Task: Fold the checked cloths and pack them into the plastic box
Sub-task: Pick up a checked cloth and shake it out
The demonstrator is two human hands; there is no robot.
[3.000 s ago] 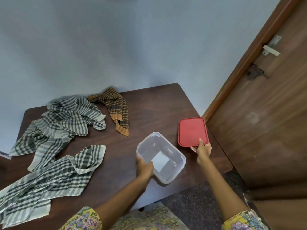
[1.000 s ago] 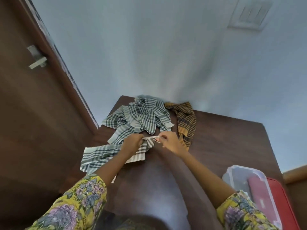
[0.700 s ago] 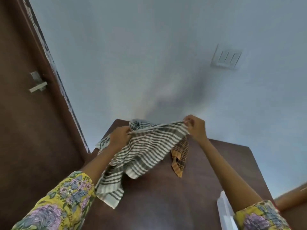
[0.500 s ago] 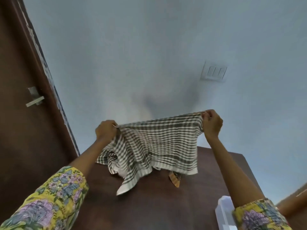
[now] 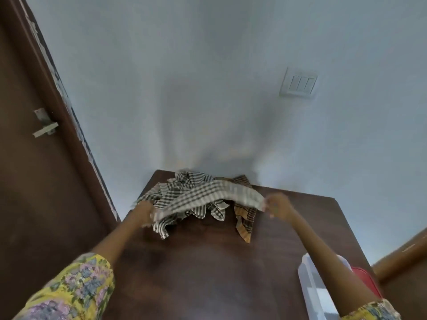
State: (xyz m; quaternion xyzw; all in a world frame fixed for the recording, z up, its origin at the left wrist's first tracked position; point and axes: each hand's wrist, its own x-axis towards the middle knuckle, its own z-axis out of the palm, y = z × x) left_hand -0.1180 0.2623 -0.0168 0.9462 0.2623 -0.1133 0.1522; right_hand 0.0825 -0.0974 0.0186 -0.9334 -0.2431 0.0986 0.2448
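Stretching forward over the table (image 5: 208,262), both arms hold a grey checked cloth (image 5: 203,195) taut above the heap; the left hand (image 5: 144,210) and right hand (image 5: 277,204) each pinch an end. The plastic box (image 5: 309,285) sits near right.

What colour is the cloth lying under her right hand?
The cloth is orange-brown with dark checks, seen in the head view.
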